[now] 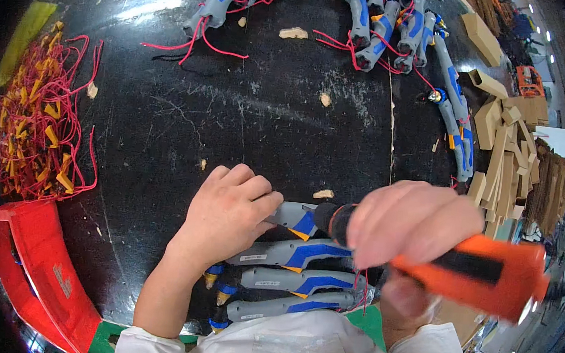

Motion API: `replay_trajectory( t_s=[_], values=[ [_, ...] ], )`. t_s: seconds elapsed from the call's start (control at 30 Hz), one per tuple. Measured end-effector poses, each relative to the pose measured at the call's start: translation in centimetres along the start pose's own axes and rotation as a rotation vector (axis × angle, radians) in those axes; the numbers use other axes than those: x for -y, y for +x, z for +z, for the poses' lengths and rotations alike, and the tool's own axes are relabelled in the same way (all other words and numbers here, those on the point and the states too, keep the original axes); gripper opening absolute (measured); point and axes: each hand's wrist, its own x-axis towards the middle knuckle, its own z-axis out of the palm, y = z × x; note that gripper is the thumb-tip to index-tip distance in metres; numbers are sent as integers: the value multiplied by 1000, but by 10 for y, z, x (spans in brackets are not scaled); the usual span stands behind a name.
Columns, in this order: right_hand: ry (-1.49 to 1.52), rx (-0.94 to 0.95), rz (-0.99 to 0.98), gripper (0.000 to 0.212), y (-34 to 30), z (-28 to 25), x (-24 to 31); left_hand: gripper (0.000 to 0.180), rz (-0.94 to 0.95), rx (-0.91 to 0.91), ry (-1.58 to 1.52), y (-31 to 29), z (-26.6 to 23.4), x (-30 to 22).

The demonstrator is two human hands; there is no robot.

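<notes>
My left hand is closed over the left end of a grey and blue tool handle with an orange trigger, lying on the black table. An orange and black power screwdriver is gripped in my right hand, which is partly blurred. Its black nose points left and overlaps the handle's right part; whether the bit touches it cannot be seen. Nearer my body lie several similar handles side by side, some with blue collars and brass-coloured tips at their left ends.
A heap of red wires with orange triggers lies at the left, behind a red bin. More handles trail red wires at the back and right. Cardboard pieces pile along the right edge. Small tan scraps dot the black tabletop.
</notes>
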Motion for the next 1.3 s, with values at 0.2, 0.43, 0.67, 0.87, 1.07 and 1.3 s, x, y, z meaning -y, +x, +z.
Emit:
replay_trajectory(
  t_s=[0.2, 0.43, 0.67, 0.87, 1.07, 1.3],
  values=[
    [-110, 160, 75, 38, 0, 12, -9, 35, 12, 13, 3, -7, 2, 4],
    [-110, -24, 63, 41, -15, 10, -3, 38, 25, 17, 25, -5, 2, 3],
    [-26, -330, -32, 50, -37, 16, 25, 40, -3, 9, 21, -4, 0, 1],
    [-30, -424, 12, 49, -51, 34, 21, 39, -4, 17, 1, -5, 2, 3],
    [-76, -471, 62, 50, -54, 49, 9, 37, 2, -2, -7, -8, 4, 7],
    [-173, 358, -158, 45, -30, 37, 0, 36, 41, -37, 8, -11, 7, 10]
  ],
)
